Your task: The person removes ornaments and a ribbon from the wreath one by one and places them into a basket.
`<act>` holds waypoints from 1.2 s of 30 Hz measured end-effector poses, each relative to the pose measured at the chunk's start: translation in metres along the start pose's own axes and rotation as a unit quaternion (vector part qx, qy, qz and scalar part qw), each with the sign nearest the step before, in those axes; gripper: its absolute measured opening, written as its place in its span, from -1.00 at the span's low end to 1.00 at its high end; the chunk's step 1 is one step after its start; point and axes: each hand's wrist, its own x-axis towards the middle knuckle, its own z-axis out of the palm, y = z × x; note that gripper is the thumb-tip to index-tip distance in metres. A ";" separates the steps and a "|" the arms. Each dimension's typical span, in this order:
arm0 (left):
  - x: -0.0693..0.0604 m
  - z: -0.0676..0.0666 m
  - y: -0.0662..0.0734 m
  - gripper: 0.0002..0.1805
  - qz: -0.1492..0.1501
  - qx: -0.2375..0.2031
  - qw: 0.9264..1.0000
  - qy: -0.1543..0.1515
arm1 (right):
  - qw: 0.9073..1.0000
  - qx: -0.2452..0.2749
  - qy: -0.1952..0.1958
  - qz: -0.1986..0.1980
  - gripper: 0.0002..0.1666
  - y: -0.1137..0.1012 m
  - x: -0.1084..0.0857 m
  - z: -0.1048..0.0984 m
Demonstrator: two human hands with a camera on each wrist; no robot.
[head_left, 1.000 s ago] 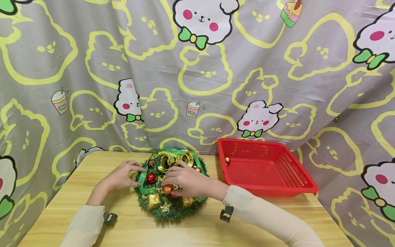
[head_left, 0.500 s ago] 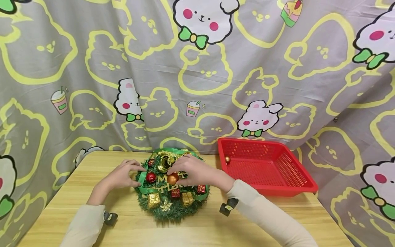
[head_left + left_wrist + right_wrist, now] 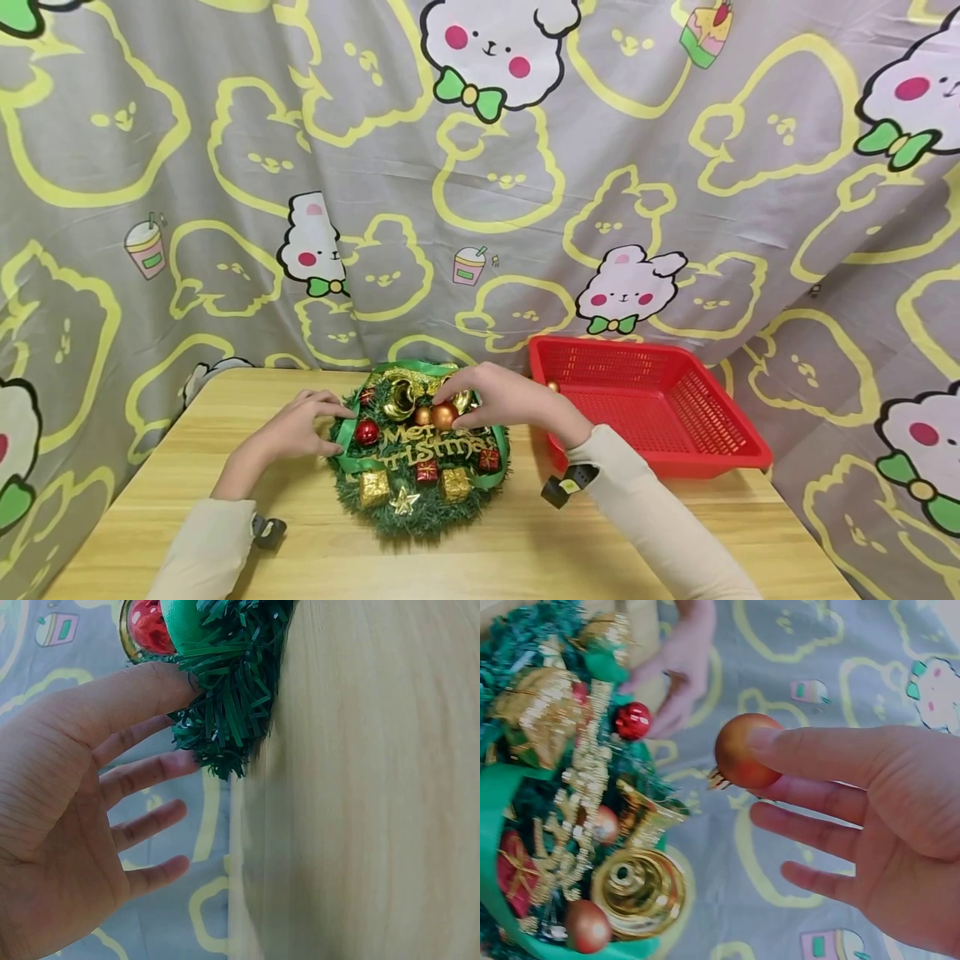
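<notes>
In the head view my right hand (image 3: 502, 396) pinches an orange Christmas bauble (image 3: 445, 415) above the upper part of a green Christmas wreath (image 3: 420, 521). The right wrist view shows this bauble (image 3: 748, 750) between thumb and fingertips, its gold cap facing the wreath. At the wreath's left edge, my left hand (image 3: 300, 425) touches the foliage with extended fingers; its thumb tip is partly hidden in the greenery (image 3: 232, 697). The wreath carries gold "Merry Christmas" lettering (image 3: 431, 448), a red bauble (image 3: 367, 432), small gift boxes (image 3: 453, 483), a gold star (image 3: 404, 501), bells (image 3: 400, 400) and green ribbon (image 3: 347, 433).
A red plastic basket (image 3: 660, 458) stands right of the wreath, with a small gold bauble (image 3: 553, 387) inside its left wall. Both lie on a wooden table (image 3: 300, 558). A patterned curtain (image 3: 405, 183) hangs behind the table.
My right hand has lifted the orange bauble off the lower middle of the wreath and moved it up and rightward, uncovering the lettering. The left hand has stayed in place.
</notes>
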 end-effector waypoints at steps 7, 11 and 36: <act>0.001 0.001 -0.001 -0.39 0.001 0.002 1.000 -0.002 | 0.997 0.054 0.000 0.063 -0.56 0.007 -0.015 -0.027; 0.001 0.002 -0.001 -0.39 -0.001 -0.002 1.000 -0.001 | 0.995 0.062 0.008 0.077 -0.59 0.013 -0.023 -0.044; -0.001 0.000 0.000 -0.40 -0.003 -0.006 1.000 -0.003 | 0.966 0.123 -0.007 0.229 -0.57 0.104 -0.085 -0.100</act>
